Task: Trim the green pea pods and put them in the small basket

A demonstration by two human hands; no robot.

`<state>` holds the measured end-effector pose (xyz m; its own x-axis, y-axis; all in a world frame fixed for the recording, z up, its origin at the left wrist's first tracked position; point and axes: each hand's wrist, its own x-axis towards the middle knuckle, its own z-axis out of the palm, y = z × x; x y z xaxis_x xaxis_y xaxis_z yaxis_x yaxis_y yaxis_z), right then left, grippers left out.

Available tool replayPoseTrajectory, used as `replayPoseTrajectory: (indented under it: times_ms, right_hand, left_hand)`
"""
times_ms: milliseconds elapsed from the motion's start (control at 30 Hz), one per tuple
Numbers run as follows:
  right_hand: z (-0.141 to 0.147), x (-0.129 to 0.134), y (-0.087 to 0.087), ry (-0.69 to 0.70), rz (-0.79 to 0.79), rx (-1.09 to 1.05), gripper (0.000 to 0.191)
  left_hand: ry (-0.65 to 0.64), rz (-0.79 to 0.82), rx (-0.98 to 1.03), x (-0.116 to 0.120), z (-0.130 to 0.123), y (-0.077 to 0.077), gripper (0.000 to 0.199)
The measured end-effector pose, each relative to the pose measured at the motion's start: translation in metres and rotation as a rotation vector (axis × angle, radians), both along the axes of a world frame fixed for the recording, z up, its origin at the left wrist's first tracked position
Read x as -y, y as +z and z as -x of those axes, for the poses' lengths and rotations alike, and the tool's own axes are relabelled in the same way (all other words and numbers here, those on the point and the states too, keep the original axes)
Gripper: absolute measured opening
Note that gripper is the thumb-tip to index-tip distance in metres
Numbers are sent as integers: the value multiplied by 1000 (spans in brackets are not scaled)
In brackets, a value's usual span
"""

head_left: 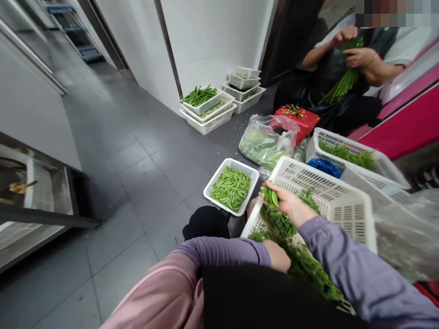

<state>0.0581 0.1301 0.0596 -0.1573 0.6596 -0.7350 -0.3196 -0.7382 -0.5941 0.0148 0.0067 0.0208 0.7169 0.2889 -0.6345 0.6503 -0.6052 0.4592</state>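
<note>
My right hand (287, 203) is closed around a few green pea pods (271, 197) above the near left side of a large white plastic basket (355, 196). Leafy green herbs (279, 221) lie in this basket. My left hand (279, 257) rests low over the greens; its fingers are hidden. Just left of the large basket, a small white basket (206, 191) on the floor holds many green pea pods (230, 188).
Stacked baskets of green beans (199, 96) stand by the wall. A clear bag of greens (264, 141) lies beside a red stool (303, 123). Across from me, a person (360, 59) holds long green stalks. A metal shelf (51, 192) stands at left.
</note>
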Motion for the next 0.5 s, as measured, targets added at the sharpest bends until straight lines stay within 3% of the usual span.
replayPoseTrajectory:
  times_ms: [100, 200, 267, 333, 400, 500]
  right_hand:
    - [30, -36, -8, 115, 55, 62, 14]
    - [48, -56, -14, 202, 59, 148, 21]
    - [54, -64, -18, 200, 58, 273, 30]
    - [58, -67, -16, 154, 35, 390, 37]
    - [62, -64, -1, 104, -21, 442, 35]
    - [65, -32, 54, 41, -196, 323, 19]
  left_hand:
    - [47, 105, -37, 2, -8, -10, 28]
    - [221, 118, -123, 6, -22, -29, 25]
    - [337, 111, -180, 9, -29, -40, 24]
    - [349, 112, -155, 9, -30, -44, 24]
    - [239, 131, -67, 5, -24, -41, 25]
    - [-40, 154, 76, -1, -11, -33, 22]
